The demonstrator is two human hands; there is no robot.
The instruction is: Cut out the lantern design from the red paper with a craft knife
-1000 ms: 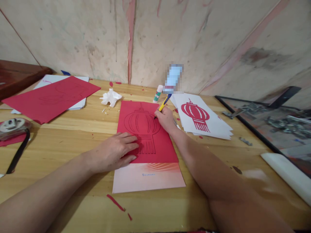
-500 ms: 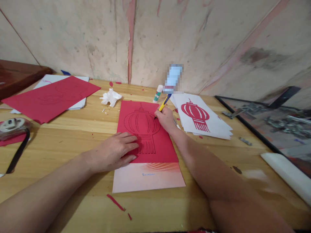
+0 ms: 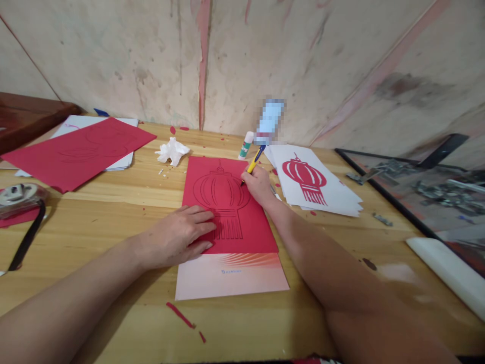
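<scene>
A sheet of red paper (image 3: 261,232) with a lantern drawn on it in dark lines lies in front of me, over a pale booklet (image 3: 235,283) with an orange pattern. My left hand (image 3: 185,230) rests flat on the sheet's lower left side, fingers stretched out. Between the fingers of my right hand (image 3: 259,183) is a yellow and blue pen (image 3: 256,160), its dark tip touching the right edge of the drawn lantern. To the right, a cut-out red lantern (image 3: 305,174) lies on white sheets (image 3: 337,194).
A glue stick (image 3: 246,145) stands behind the sheet, near a blurred phone-like screen (image 3: 270,119). Crumpled white tissue (image 3: 173,151) and another red sheet (image 3: 79,151) lie left. A tape dispenser (image 3: 22,197) sits far left. Red scraps (image 3: 181,314) lie in front; a black-framed glass panel (image 3: 394,197) is right.
</scene>
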